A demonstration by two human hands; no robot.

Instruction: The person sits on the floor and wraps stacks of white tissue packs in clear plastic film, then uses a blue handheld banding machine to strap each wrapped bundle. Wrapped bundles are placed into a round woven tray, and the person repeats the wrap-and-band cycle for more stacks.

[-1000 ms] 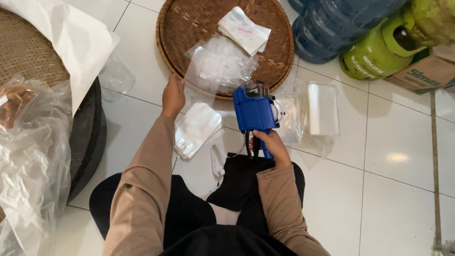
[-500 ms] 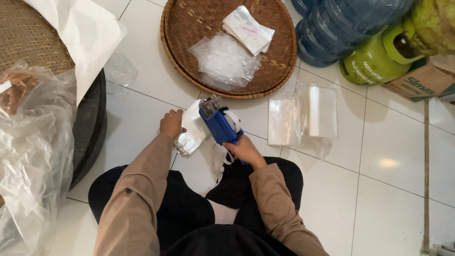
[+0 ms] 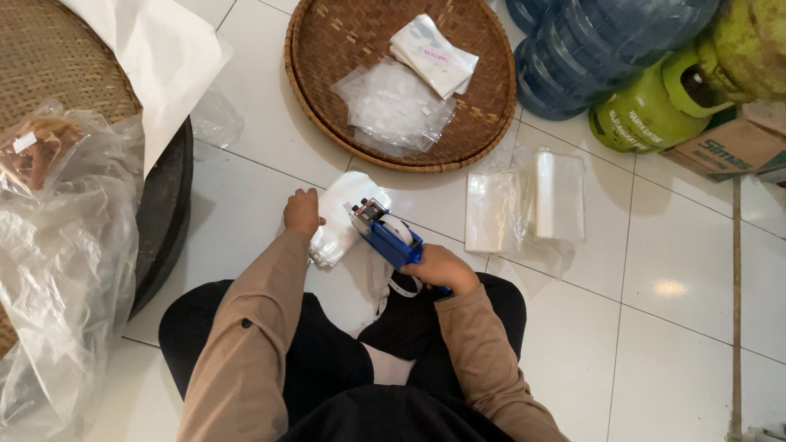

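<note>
On the white tiled floor (image 3: 246, 176), seen from above, left to right:

One large clear plastic bag (image 3: 57, 270), crumpled, at the far left edge, against one dark round tub (image 3: 168, 213) topped by woven matting. One white paper sheet (image 3: 155, 53) lies over the tub's upper rim.

Left hand (image 3: 301, 211): forearm in a tan sleeve, stretched forward from the lap; fingers curled loosely, pressing down on the left edge of one white packet stack (image 3: 340, 221) that lies flat on the floor just in front of the knees.

Right hand (image 3: 438, 268): elbow bent, wrist drawn in close to the lap; fingers closed tight round the handle of one blue label gun (image 3: 391, 237), whose nose tilts up and left, touching the right side of the packet stack. One paper strip (image 3: 385, 282) hangs from under the gun.

One round woven tray (image 3: 327, 57), beyond the hands, holding two items: one pile of clear bags (image 3: 393, 106) and one white sealed packet (image 3: 434, 53).

One loose batch of clear plastic sleeves (image 3: 528, 205), right of the gun, well apart from it.

Two blue water jugs (image 3: 606, 49), one green gas cylinder (image 3: 655, 110), one cardboard box (image 3: 729, 147), at top right.
</note>
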